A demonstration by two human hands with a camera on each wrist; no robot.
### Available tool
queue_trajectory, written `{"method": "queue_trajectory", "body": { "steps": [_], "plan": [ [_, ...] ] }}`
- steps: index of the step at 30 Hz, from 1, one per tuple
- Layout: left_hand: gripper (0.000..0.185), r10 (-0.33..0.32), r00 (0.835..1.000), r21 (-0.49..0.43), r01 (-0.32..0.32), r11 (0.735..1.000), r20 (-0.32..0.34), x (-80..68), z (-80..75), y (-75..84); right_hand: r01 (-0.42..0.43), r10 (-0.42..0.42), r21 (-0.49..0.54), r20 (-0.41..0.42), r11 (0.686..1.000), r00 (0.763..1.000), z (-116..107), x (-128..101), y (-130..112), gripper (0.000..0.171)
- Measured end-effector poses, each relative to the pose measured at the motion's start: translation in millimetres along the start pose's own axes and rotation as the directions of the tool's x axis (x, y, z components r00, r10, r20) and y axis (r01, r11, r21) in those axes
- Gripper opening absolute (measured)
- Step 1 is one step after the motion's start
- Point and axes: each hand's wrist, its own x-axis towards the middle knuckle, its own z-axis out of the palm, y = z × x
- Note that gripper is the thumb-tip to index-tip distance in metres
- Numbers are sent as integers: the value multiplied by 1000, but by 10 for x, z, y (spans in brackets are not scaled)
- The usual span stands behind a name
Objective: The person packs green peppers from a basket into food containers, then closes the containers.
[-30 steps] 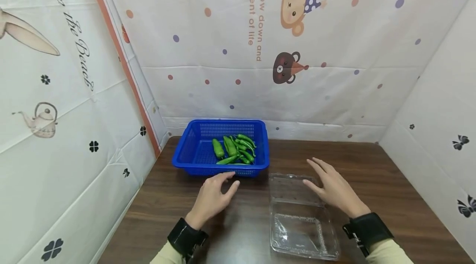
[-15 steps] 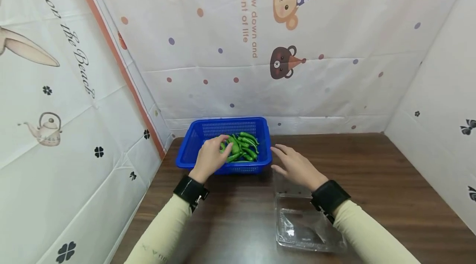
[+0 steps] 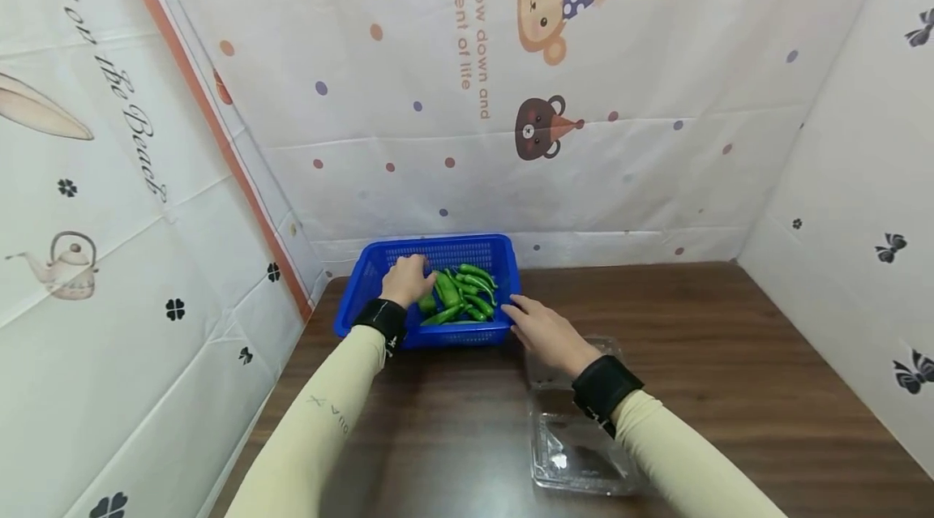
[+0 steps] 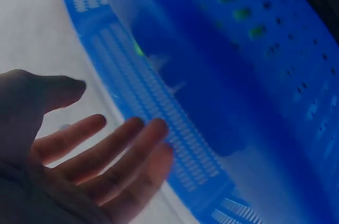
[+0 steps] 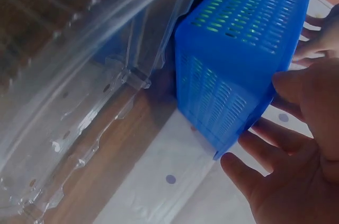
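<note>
A blue plastic basket [image 3: 463,335] stands at the back of the table with several green peppers [image 3: 448,291] in it, some broad and some slender. My left hand [image 3: 405,283] is over the basket's left half, beside the broad peppers. In the left wrist view its fingers [image 4: 122,158] are spread and loosely bent, with nothing between them and the thumb. At the basket's right front corner is my right hand [image 3: 549,333]. The right wrist view has its thumb and fingertips right at the basket's rim [image 5: 283,70], fingers [image 5: 275,134] nearly straight.
A clear plastic clamshell box [image 3: 576,457] lies lid-open on the brown wooden table [image 3: 693,340], partly under my right forearm. Patterned white sheets [image 3: 365,96] wall the table's back and sides.
My left hand has reached forward from in front of the basket to over it. My right hand has moved left from above the clear box to the basket's corner. The camera view has shifted slightly.
</note>
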Motion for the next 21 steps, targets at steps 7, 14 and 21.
{"method": "queue_trajectory", "body": {
  "steps": [7,14,21],
  "plan": [
    [42,-179,964,81,166,983,197,270,55,-112,8,-8,-15,-12,1000,1000,52,5,-32,35],
    [57,-204,933,131,171,976,298,428,18,-178,-3,3,-29,-25,1000,1000,105,0,-44,29],
    [56,-187,930,138,150,979,317,603,87,-218,-41,39,-41,-38,998,999,141,10,-51,27]
  ]
}}
